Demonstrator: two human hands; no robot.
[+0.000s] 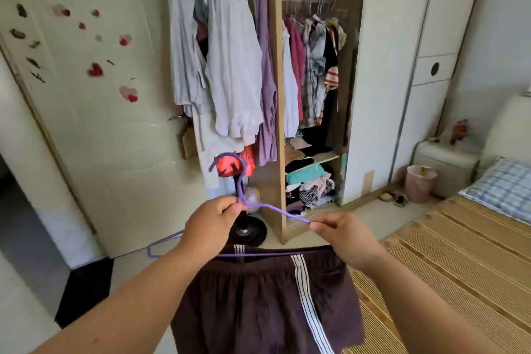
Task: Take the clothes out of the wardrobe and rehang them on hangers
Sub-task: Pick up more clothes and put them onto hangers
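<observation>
Noting occlusions first: the thin purple wire hanger (277, 211) passes behind the left hand (209, 227), so part of its left shoulder is hidden, and its right corner is lost behind the right hand (342, 234). The dark brown shorts with white side stripes (253, 304) hang from the hanger's lower bar at 6 o'clock; their hem is cut off by the frame edge.

Left hand pinches the wire just below the hook. Right hand pinches the right shoulder wire between thumb and fingertips.

Open wooden wardrobe (275, 95) at 12 o'clock:
- rail compartment: packed row of mixed hanging clothes (313, 66), single items hard to separate
- lower shelves: loose crumpled heap of garments (310, 184)
- top shelf: cut off; red fabric visible

Pink round waste bin (419, 182) at 3 o'clock, contents unclear.
</observation>
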